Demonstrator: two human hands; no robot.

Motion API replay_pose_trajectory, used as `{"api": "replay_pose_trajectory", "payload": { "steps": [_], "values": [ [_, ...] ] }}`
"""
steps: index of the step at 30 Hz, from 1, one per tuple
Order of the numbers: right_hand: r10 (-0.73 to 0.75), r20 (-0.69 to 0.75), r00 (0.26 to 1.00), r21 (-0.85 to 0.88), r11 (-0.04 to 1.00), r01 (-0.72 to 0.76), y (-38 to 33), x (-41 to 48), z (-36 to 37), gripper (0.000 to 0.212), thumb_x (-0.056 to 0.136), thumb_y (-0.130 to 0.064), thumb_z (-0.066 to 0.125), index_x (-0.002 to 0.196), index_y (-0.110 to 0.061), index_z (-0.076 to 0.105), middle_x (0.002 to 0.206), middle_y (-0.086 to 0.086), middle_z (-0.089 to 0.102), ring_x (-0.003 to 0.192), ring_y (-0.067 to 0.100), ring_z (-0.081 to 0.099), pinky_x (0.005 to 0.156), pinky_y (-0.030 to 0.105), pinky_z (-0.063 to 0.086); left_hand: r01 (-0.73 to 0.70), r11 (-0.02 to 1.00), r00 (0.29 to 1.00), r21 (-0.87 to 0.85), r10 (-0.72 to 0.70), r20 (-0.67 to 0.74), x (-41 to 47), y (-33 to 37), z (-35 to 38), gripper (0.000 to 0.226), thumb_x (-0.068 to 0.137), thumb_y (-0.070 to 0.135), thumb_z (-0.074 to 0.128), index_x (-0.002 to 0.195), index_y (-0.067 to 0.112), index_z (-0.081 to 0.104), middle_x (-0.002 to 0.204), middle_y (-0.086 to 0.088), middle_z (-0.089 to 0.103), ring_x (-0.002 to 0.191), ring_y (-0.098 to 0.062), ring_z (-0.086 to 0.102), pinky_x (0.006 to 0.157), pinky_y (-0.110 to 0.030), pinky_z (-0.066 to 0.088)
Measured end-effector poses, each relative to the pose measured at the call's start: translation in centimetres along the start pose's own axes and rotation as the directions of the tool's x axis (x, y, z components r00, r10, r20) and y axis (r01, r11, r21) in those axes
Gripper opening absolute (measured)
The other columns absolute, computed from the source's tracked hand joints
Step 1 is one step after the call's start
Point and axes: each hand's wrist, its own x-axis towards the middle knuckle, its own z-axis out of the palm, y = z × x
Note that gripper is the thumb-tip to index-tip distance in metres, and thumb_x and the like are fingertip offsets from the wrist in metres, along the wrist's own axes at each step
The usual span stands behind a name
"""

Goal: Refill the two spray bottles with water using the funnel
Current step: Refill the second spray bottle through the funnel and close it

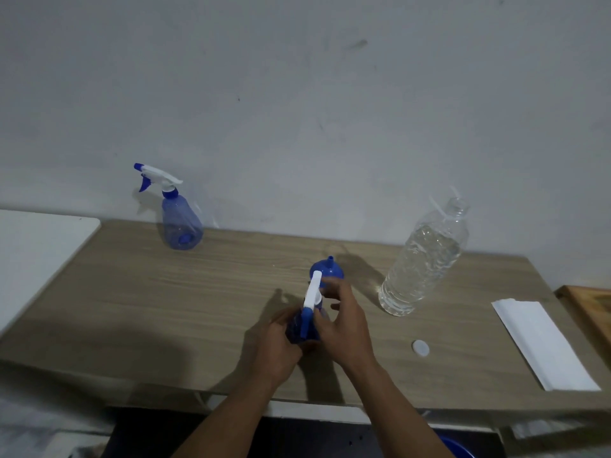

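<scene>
A blue spray bottle (305, 328) with a white trigger head stands at the middle of the wooden table (165, 309). My left hand (281, 345) grips its body. My right hand (340, 319) holds the white spray head at the bottle's neck. Just behind the bottle lies a blue funnel (329, 267), spout upward. A second blue spray bottle (180, 219) with its head on stands at the back left by the wall. An uncapped clear water bottle (423, 259), mostly full, stands to the right.
A white bottle cap (420, 348) lies on the table at front right. A folded white paper towel (542, 345) lies at the right end, beside a wooden tray edge (588, 309). A white surface (39, 252) adjoins the table's left side. The wall runs close behind.
</scene>
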Motion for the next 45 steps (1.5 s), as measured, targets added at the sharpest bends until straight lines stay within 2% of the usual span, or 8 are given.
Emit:
{"api": "replay_pose_trajectory", "payload": {
  "steps": [5,13,16,23,32,37,42,45],
  "values": [
    [-0.041,-0.006,0.999,-0.097,0.994,0.040,1.8,0.5,0.5,0.037,0.085,-0.014,0.072,0.114,-0.034,0.063,0.116,-0.019,0.063,0.110,0.002,0.056,0.087,0.013,0.040,-0.005,1.000,1.000,0.018,0.005,0.003,0.5,-0.3,-0.2,0.057,0.072,0.013,0.084,0.122,0.029,0.062,0.100,0.021,0.063,0.084,0.022,0.055,0.070,0.004,0.038],
    [0.023,-0.021,1.000,0.020,1.000,-0.022,1.3,0.6,0.6,0.035,0.082,-0.015,0.075,0.109,-0.033,0.060,0.111,-0.020,0.064,0.108,-0.001,0.058,0.091,0.014,0.044,0.026,0.995,0.999,0.100,-0.029,0.027,0.9,-0.4,-0.4,0.051,0.075,0.015,0.082,0.122,0.019,0.062,0.085,0.020,0.059,0.071,0.012,0.053,0.063,0.003,0.038],
    [-0.053,0.017,0.998,-0.027,0.998,0.053,1.8,0.4,0.5,0.036,0.087,-0.007,0.067,0.114,-0.029,0.062,0.116,-0.016,0.063,0.112,0.003,0.057,0.094,0.020,0.045,-0.014,0.996,1.000,0.084,0.013,0.021,0.7,-0.2,-0.5,0.060,0.073,0.016,0.084,0.127,0.026,0.060,0.101,0.020,0.060,0.079,0.019,0.052,0.068,0.005,0.037],
    [0.031,-0.051,0.998,0.068,0.997,-0.028,0.6,0.4,1.0,0.051,0.081,-0.011,0.074,0.122,-0.032,0.053,0.110,-0.014,0.064,0.107,-0.001,0.058,0.085,0.002,0.038,0.060,0.990,0.997,0.129,-0.065,0.034,0.8,0.0,-0.7,0.039,0.077,0.022,0.082,0.112,0.017,0.065,0.077,0.020,0.057,0.065,0.010,0.052,0.061,0.002,0.037],
    [-0.031,-0.045,0.999,-0.012,0.999,0.030,0.9,0.3,1.1,0.036,0.084,-0.007,0.071,0.111,-0.029,0.063,0.115,-0.011,0.064,0.109,0.001,0.057,0.088,0.004,0.037,0.024,0.998,0.999,0.062,-0.026,0.032,0.7,0.0,-0.7,0.056,0.073,0.024,0.085,0.123,0.032,0.060,0.097,0.025,0.059,0.082,0.021,0.054,0.068,0.007,0.036],
    [0.000,-0.091,0.996,0.090,0.996,0.009,-1.0,0.5,0.4,0.063,0.088,-0.009,0.073,0.139,-0.032,0.044,0.113,-0.018,0.064,0.103,-0.004,0.062,0.077,0.003,0.043,0.022,0.997,0.999,0.081,-0.026,0.044,0.9,-0.4,-0.6,0.053,0.074,0.025,0.083,0.121,0.033,0.060,0.098,0.023,0.061,0.081,0.022,0.054,0.072,0.002,0.041],
    [-0.132,-0.109,0.985,0.014,0.991,0.134,-3.8,2.5,-1.2,0.060,0.092,-0.016,0.069,0.136,-0.047,0.041,0.115,-0.013,0.065,0.105,0.002,0.063,0.087,0.019,0.051,0.056,0.991,0.997,0.118,-0.061,0.040,1.1,-1.1,-0.4,0.055,0.069,0.037,0.084,0.119,0.041,0.060,0.107,0.021,0.066,0.097,0.004,0.061,0.086,-0.016,0.047],
    [-0.184,-0.108,0.977,-0.037,0.983,0.181,-6.2,3.8,-2.7,0.051,0.094,-0.017,0.065,0.138,-0.034,0.048,0.112,-0.007,0.063,0.096,0.006,0.063,0.079,0.022,0.054,0.059,0.988,0.997,0.140,-0.065,0.043,1.3,-1.1,-0.5,0.049,0.068,0.035,0.084,0.111,0.041,0.061,0.099,0.022,0.064,0.084,0.010,0.057,0.074,-0.002,0.041]
  ]
}}
